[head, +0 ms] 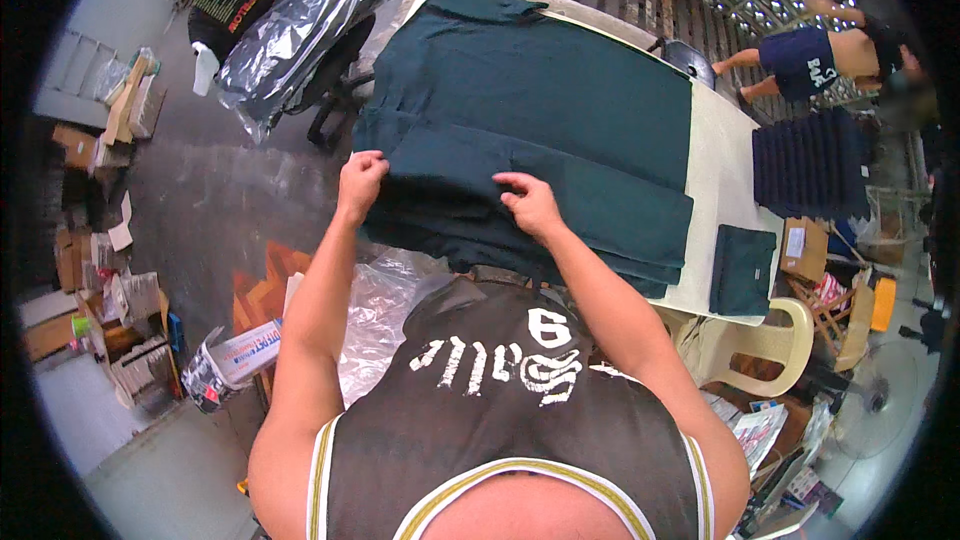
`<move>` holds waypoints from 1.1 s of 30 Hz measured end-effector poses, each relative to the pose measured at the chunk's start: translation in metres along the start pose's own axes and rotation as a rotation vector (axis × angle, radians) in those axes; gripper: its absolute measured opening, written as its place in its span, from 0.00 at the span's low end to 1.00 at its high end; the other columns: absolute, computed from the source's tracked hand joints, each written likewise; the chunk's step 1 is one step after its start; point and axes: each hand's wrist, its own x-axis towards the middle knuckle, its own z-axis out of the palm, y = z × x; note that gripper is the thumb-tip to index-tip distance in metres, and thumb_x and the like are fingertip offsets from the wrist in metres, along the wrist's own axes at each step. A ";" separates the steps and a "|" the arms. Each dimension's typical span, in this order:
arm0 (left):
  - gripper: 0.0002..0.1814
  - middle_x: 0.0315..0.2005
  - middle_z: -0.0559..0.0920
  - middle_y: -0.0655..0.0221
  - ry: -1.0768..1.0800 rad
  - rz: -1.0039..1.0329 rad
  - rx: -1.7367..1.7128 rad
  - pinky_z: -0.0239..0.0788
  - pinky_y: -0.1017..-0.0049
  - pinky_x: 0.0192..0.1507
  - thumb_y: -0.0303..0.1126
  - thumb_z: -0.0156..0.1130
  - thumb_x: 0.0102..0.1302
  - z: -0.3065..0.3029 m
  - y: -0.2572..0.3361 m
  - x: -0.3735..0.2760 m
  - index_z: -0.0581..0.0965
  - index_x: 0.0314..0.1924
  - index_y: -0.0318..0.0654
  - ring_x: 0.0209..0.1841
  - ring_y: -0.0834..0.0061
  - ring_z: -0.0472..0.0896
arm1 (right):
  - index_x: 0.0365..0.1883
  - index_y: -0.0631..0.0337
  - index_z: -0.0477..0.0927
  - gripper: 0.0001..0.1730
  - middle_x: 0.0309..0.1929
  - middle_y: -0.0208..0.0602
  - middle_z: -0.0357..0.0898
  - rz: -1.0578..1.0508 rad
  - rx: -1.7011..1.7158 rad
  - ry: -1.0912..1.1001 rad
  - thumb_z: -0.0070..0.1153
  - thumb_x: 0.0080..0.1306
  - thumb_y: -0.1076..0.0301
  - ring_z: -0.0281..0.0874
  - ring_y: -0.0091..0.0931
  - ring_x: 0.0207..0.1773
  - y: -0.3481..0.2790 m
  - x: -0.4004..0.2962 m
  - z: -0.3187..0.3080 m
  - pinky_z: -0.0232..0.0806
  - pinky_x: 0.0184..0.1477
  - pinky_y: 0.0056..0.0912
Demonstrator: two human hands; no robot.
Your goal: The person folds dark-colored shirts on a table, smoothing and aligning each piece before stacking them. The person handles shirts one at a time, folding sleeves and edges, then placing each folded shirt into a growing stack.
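Observation:
A dark green fabric garment lies spread over a white table, with a broad fold across its near part. Layers of the same cloth hang over the table's near edge, against my body. At the garment's left edge, my left hand has its fingers curled together on the cloth. My right hand is over the middle of the near part, its thumb and forefinger a little apart. A folded dark green garment rests on the table's near right corner.
Folded dark garments are stacked to the right. Beyond them stands another person. A cream plastic chair and a fan are at the lower right. Clear plastic wrap covers things on an office chair at the far left.

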 end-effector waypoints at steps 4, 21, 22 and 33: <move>0.14 0.54 0.76 0.59 0.360 0.474 0.470 0.59 0.56 0.63 0.25 0.62 0.51 0.031 0.047 -0.031 0.79 0.40 0.41 0.60 0.53 0.72 | 0.57 0.53 0.82 0.24 0.51 0.41 0.80 -0.077 -0.250 0.104 0.65 0.60 0.67 0.81 0.35 0.47 -0.001 -0.011 -0.001 0.73 0.54 0.39; 0.40 0.70 0.63 0.50 -0.173 0.444 0.644 0.31 0.34 0.73 0.51 0.70 0.60 0.137 0.141 -0.053 0.71 0.67 0.39 0.76 0.45 0.52 | 0.69 0.46 0.65 0.29 0.77 0.40 0.58 0.380 -0.957 0.234 0.52 0.72 0.53 0.50 0.45 0.78 0.112 -0.065 -0.345 0.50 0.74 0.60; 0.33 0.65 0.69 0.49 -0.095 0.629 0.586 0.40 0.36 0.72 0.39 0.73 0.57 0.145 0.160 -0.060 0.74 0.61 0.34 0.70 0.46 0.63 | 0.64 0.49 0.72 0.26 0.75 0.40 0.61 0.384 -0.948 0.189 0.56 0.69 0.54 0.54 0.44 0.77 0.099 -0.061 -0.349 0.53 0.72 0.60; 0.45 0.76 0.55 0.51 -0.487 0.942 0.614 0.27 0.30 0.72 0.57 0.66 0.61 0.315 0.258 -0.122 0.64 0.74 0.46 0.78 0.39 0.45 | 0.55 0.69 0.79 0.33 0.49 0.46 0.84 0.425 0.046 0.294 0.76 0.55 0.61 0.81 0.32 0.50 0.134 -0.069 -0.361 0.72 0.54 0.35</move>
